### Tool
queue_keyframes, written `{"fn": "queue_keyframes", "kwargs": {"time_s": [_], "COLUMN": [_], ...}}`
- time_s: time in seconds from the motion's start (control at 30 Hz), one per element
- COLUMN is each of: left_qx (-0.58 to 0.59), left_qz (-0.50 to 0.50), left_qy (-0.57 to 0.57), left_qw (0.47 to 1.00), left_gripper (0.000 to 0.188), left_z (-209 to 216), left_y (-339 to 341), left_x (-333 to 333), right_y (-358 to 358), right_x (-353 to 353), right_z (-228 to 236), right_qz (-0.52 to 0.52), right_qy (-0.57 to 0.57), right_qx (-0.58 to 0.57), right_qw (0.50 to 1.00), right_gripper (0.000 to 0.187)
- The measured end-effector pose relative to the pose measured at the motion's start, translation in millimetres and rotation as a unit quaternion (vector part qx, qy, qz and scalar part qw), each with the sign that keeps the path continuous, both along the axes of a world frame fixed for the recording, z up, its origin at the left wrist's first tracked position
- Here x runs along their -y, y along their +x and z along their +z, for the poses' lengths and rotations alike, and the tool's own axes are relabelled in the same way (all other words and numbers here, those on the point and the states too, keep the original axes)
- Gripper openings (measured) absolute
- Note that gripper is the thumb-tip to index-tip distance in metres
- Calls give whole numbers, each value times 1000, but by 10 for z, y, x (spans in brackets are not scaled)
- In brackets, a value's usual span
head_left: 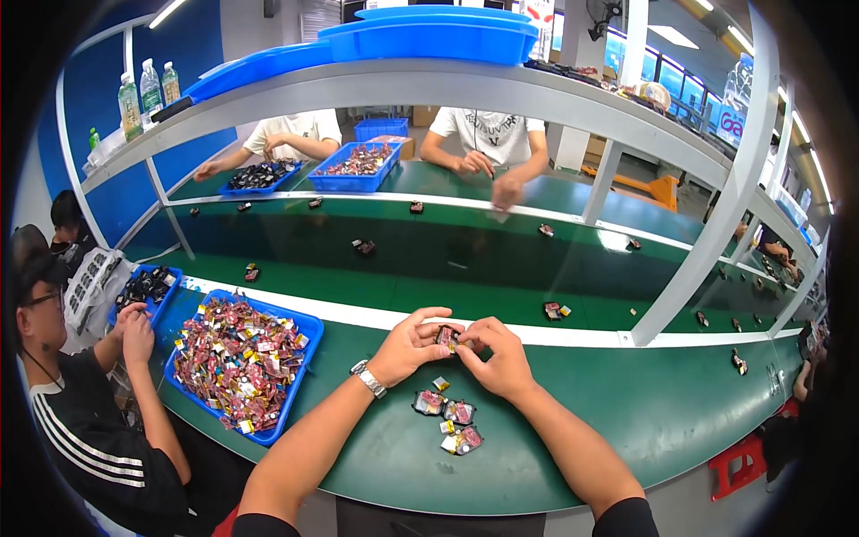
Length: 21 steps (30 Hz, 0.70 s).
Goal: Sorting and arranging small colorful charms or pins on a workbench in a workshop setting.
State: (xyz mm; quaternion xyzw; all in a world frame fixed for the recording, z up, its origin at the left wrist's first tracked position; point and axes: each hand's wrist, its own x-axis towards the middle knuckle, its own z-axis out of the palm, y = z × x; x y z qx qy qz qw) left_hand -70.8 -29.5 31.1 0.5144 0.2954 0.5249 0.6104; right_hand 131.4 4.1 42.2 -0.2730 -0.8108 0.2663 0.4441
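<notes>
Over the near edge of the green work surface, my left hand (407, 351) is closed around a small reddish circuit board in a dark housing (446, 336). The thumb and fingertips of my right hand (497, 360) pinch the same piece from the right. Just below my hands lie several similar dark-cased assemblies (459, 412) with red boards. Beside them is a small yellow-and-white part (440, 383), perhaps a battery cell. Left of my forearm stands a blue tray (315, 333) heaped with red boards carrying yellow-and-white parts.
A conveyor belt (429, 268) carrying scattered assemblies runs beyond a white rail (376, 320). On my left a co-worker (98, 421) sits by a blue tray of black parts (148, 288). Two people work across the belt. A grey shelf frame (707, 242) rises at the right.
</notes>
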Motion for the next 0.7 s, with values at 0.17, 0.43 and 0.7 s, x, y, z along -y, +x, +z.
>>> {"fn": "queue_keyframes", "kwargs": {"time_s": [0.17,0.43,0.7], "left_qx": [122,77,-24], "left_qz": [-24,4,41], "left_qy": [-64,-80,-77], "left_qw": [990,994,996], "left_gripper": [44,40,34], "left_z": [-78,-149,-67], "left_y": [48,90,148], "left_x": [16,25,70], "right_y": [15,43,73], "right_x": [-4,-1,-35], "right_z": [1,62,86], "right_qz": [-7,-1,27], "right_qy": [33,187,191], "right_qx": [-13,65,106], "right_qw": [999,980,975], "right_gripper": [23,30,22]}}
